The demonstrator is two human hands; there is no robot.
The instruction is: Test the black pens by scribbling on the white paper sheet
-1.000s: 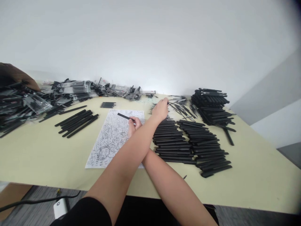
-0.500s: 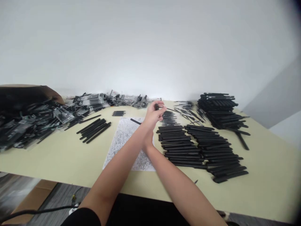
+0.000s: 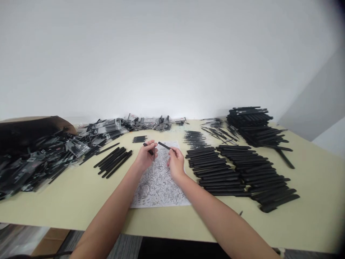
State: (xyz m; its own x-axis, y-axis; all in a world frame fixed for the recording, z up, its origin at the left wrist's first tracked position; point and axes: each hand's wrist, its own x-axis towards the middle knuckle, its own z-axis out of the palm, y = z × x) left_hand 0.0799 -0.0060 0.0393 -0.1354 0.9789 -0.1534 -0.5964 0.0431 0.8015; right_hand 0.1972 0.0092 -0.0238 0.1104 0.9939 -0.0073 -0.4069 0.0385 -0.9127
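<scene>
Both of my hands are above a sheet of paper [image 3: 159, 194] covered with scribbles. My left hand [image 3: 145, 157] is closed on a short black pen part [image 3: 148, 148], and a thin, dark, refill-like stick [image 3: 153, 158] points down from its fingertips. Pinched in my right hand [image 3: 176, 162] is a black pen barrel [image 3: 164, 145], its free end pointing toward the left hand. The two held pieces are apart. Just right of the paper lie rows of black pens [image 3: 215, 169]. A smaller group of black pens [image 3: 113, 162] sits to the left.
Plastic-packaged pens [image 3: 45, 154] are heaped at the left, beside a dark-lined box [image 3: 35, 126]. More clear packets [image 3: 148, 123] line the back. Thin refills [image 3: 195, 138] and short black pieces [image 3: 139, 139] lie behind the paper. A tall pen stack [image 3: 250, 124] stands at the right.
My hands were crossed, the left reaching over the right toward the refills. Now they are uncrossed over the paper, left hand back at left, with a thin stick showing in it.
</scene>
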